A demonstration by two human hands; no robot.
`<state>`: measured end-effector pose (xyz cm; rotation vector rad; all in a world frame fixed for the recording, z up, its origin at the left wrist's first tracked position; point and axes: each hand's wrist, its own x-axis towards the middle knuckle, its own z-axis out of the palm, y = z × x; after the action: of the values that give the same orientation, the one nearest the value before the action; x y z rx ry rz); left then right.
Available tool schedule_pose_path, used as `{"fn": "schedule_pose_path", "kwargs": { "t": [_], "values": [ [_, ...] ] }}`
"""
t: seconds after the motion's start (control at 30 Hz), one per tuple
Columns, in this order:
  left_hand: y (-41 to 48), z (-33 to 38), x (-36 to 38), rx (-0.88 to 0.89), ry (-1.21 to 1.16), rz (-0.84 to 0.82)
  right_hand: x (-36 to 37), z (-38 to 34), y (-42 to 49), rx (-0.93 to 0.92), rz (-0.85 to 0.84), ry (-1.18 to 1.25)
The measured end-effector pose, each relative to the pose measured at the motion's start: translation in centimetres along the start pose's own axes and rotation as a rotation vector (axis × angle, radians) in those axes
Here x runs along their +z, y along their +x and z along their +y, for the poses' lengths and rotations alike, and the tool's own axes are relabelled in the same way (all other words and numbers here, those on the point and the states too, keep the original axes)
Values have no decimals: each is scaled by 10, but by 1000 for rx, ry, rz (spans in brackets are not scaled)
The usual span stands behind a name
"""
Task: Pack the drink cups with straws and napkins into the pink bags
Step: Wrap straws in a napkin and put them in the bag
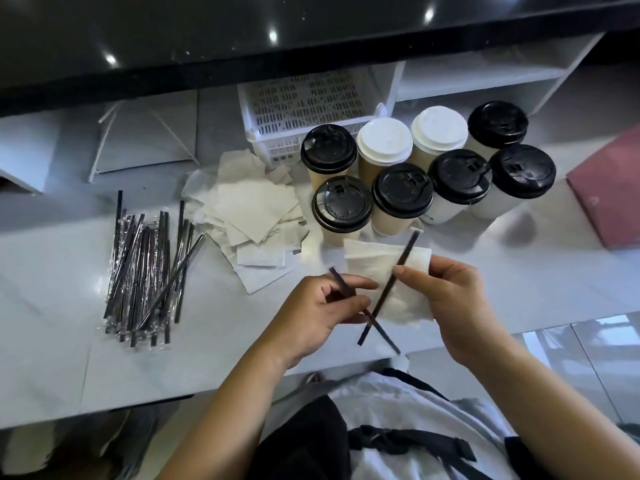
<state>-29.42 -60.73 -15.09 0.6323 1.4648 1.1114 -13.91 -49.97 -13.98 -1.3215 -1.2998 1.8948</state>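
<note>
Both hands were up over the front of the white counter (519, 271), and both were busy. The left hand (322, 313) had its fingers curled in and pinched a black straw (384, 336) between thumb and forefinger, the straw slanting down to the right. The right hand (450, 306) gripped a white napkin (377, 261), thumb on top, and pinned a second black straw (403, 259) against it. That one tilted the other way, so the two straws crossed just below the napkin, between the hands.

Right behind the napkin stood the drink cups (401, 202), eight of them packed close in two rows. Six wore black lids, and two in the back row wore white lids (384, 140). To their left lay a loose pile of napkins (252, 216), fanned and overlapping. Further left sat a heap of wrapped black straws (145, 271), clear sleeves and all, mostly pointing front to back.

A white perforated basket (301, 109) lay tipped behind the cups, touching the back-left one. At the far right edge a pink bag (602, 202) lay flat on the counter, well apart from the hands; whether it was one bag or a stack, I couldn't tell. A dark glossy ledge (207, 36) ran across the top.
</note>
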Motion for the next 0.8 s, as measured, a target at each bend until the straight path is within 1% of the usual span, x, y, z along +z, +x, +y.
{"fn": "schedule_pose_path", "kwargs": {
  "t": [0.1, 0.23, 0.33, 0.43, 0.5, 0.67, 0.8],
  "values": [
    [1, 6, -8, 13, -29, 11, -7, -4, 4, -76, 1, -169],
    [6, 27, -12, 62, -32, -10, -19, -16, 11, -104, -54, -203],
    [12, 43, -11, 90, 50, -29, -21, -21, 12, -132, -114, -226],
    [20, 53, -3, 138, 193, -21, -27, -22, 14, -161, -147, -264],
    [25, 55, 5, 165, 232, 17, -28, -22, 13, -166, -168, -208],
    [32, 52, 23, 191, 146, 122, -23, -24, 9, -136, -159, 12],
    [34, 52, 27, 199, 135, 127, -20, -24, 10, -133, -123, 56]
  ]
}}
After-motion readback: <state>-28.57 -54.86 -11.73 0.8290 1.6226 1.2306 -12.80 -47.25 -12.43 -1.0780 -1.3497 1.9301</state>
